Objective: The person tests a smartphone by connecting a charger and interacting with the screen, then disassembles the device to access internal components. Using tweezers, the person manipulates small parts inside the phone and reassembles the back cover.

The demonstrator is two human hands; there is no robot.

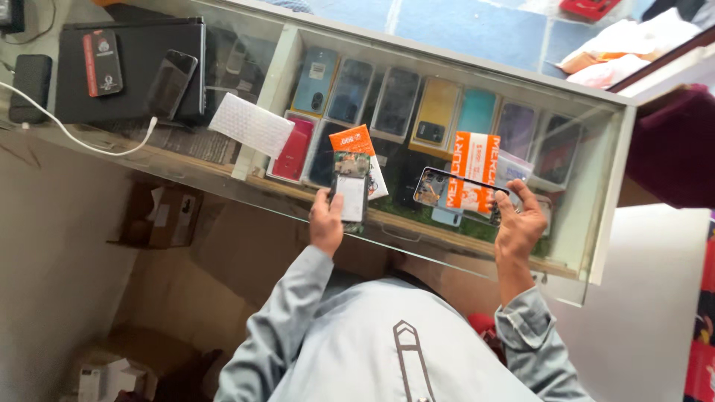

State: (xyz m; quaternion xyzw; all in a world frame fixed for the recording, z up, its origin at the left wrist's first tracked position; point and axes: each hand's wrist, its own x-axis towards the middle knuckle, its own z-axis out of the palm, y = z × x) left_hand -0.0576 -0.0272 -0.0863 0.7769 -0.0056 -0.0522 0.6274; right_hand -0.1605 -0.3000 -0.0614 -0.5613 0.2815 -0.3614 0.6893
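Grey sleeves are seen nearest. An opened phone (350, 195), board exposed, is gripped in the left hand (325, 223); its detached screen (456, 192) is pinched in the right hand (519, 223). Both are held over the glass counter (246, 195). Separation looks done; rejoining is not yet done.

A glass display counter (596, 223) stands over cardboard boxes (160, 216) on a shaded floor.

We see an opened phone (350, 195) upright over the glass counter, its circuit board and pale battery exposed. A detached screen panel (456, 189), thin and dark-framed, tilts just right of it.
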